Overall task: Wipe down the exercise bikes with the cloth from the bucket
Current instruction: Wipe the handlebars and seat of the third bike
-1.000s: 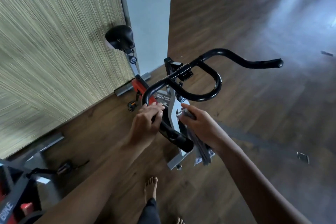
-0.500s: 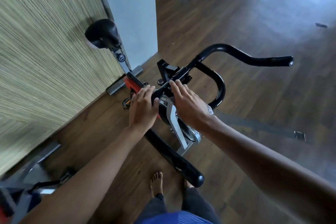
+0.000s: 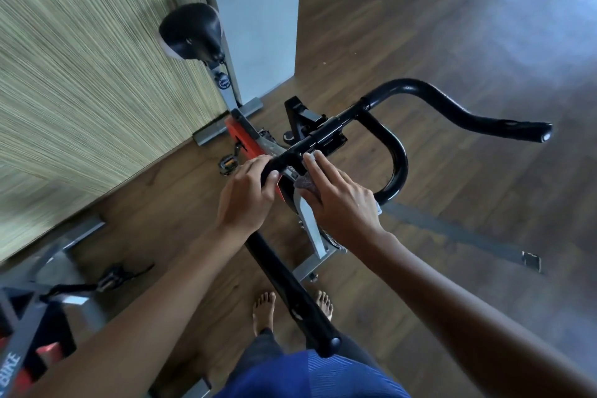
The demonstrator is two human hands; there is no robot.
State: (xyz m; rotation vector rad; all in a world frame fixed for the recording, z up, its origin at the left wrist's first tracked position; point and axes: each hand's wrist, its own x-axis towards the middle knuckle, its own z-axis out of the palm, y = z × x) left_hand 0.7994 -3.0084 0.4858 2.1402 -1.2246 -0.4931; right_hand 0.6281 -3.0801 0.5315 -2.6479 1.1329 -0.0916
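Observation:
An exercise bike stands in front of me with black handlebars point(image 3: 397, 152), a black saddle point(image 3: 190, 31) and an orange and grey frame point(image 3: 245, 142). My left hand point(image 3: 247, 194) grips the near left bar of the handlebars, thumb curled over it. My right hand point(image 3: 339, 200) lies with straight fingers on a grey cloth point(image 3: 305, 182), pressing it against the bike just below the handlebar's centre clamp. Most of the cloth is hidden under that hand; a pale edge shows at its right side.
A second bike point(image 3: 29, 333) with a pedal point(image 3: 109, 278) sits at the lower left. A striped wall panel point(image 3: 80, 74) and a white pillar point(image 3: 255, 10) stand behind the saddle. Dark wooden floor point(image 3: 468, 42) spreads to the right. My bare feet point(image 3: 265, 307) are under the near bar.
My right hand with the cloth rose from beside the frame to the handlebar's centre. My left hand slid up the near bar. The view moved closer over the bike.

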